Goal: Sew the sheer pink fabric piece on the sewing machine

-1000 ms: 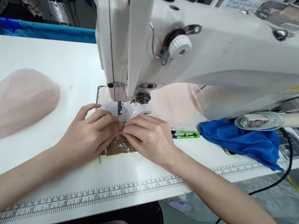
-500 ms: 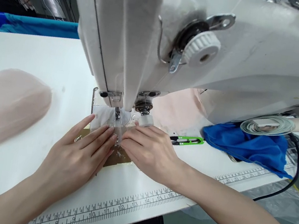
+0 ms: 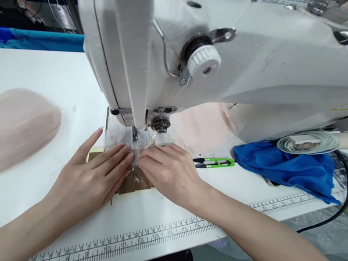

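Observation:
Under the needle and presser foot (image 3: 135, 134) of a white sewing machine (image 3: 255, 59) lies a piece of sheer whitish fabric (image 3: 119, 135). My left hand (image 3: 88, 181) rests flat on it to the left of the foot, fingers stretched out and thumb spread. Just right of the foot, my right hand (image 3: 172, 172) has its fingers pinched together at the fabric's near edge; the fingertips partly hide what they grip. Beneath the hands shows a brown plate (image 3: 134, 184) with bits of clear tape or film on it.
Sheer pink fabric (image 3: 17, 131) lies on the left of the white table (image 3: 79, 74). Pink fabric (image 3: 206, 125) sits behind my right hand, near green thread snips (image 3: 217, 162). Further right are a blue cloth (image 3: 284, 169) and a coiled pale tape (image 3: 308, 142). A printed ruler (image 3: 142, 241) runs along the front edge.
The view has shifted slightly, so the machine head sits lower and further left in the picture. Both hands keep nearly the same place and pose at the presser foot.

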The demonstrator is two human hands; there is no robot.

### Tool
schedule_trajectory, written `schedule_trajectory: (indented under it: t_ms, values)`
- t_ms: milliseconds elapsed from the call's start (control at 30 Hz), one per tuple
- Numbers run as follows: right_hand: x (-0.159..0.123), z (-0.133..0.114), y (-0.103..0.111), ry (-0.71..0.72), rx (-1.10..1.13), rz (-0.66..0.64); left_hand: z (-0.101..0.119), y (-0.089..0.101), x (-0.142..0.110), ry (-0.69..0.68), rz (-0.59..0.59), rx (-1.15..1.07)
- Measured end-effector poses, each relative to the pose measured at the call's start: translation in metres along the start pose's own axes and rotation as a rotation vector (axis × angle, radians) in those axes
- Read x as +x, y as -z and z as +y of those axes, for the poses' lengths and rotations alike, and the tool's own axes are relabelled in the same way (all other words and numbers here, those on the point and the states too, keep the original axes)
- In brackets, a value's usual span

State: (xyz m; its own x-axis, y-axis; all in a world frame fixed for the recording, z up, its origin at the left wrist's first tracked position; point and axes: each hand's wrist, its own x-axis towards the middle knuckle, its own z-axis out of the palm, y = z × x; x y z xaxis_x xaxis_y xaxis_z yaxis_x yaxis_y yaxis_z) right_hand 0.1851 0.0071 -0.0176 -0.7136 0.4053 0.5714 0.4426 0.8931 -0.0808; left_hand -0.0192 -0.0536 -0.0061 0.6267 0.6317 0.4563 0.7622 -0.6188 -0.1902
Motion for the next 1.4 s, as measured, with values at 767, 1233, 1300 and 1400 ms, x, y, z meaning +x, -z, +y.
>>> schedule_trajectory:
  t_ms: [767, 1233, 1300, 1400]
  values:
    - [0.002, 0.006, -0.007, 0.012, -0.159, -0.002, -0.009, -0.006, -0.001, 0.044, -0.002, 0.006]
    - [0.005, 0.009, -0.007, 0.005, -0.218, -0.073, -0.013, -0.011, -0.002, 0.120, -0.034, -0.047]
    - [0.005, 0.009, -0.007, -0.006, -0.223, -0.088, -0.014, -0.012, -0.001, 0.126, -0.030, -0.046]
    - [0.006, 0.009, -0.007, -0.024, -0.222, -0.096, -0.017, -0.015, 0.001, 0.145, -0.034, -0.043]
